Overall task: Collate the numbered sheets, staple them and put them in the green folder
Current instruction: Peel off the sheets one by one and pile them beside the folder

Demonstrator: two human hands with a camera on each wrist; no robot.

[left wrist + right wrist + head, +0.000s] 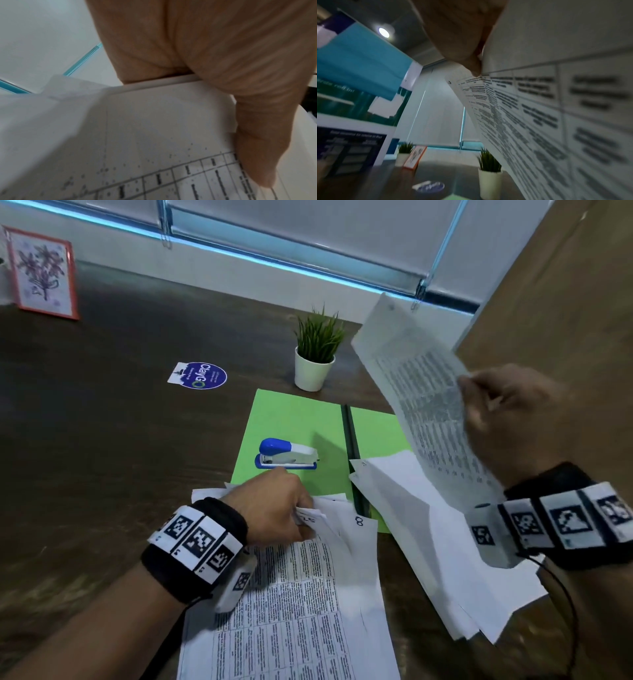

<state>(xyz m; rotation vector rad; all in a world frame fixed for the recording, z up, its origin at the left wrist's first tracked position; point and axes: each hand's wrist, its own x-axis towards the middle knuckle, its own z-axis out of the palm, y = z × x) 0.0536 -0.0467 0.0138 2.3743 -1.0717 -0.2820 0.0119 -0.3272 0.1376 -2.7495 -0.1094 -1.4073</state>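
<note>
The green folder lies open on the dark table, with a blue and white stapler on its left half. My right hand pinches a printed sheet by its edge and holds it raised and tilted above a loose pile of white sheets; the sheet's table print fills the right wrist view. My left hand grips the upper corners of several sheets in a front stack, one marked 8. In the left wrist view the thumb presses on that paper.
A small potted plant stands just behind the folder. A round blue sticker lies to the left, and an orange-framed picture leans at the far left. A brown panel rises on the right.
</note>
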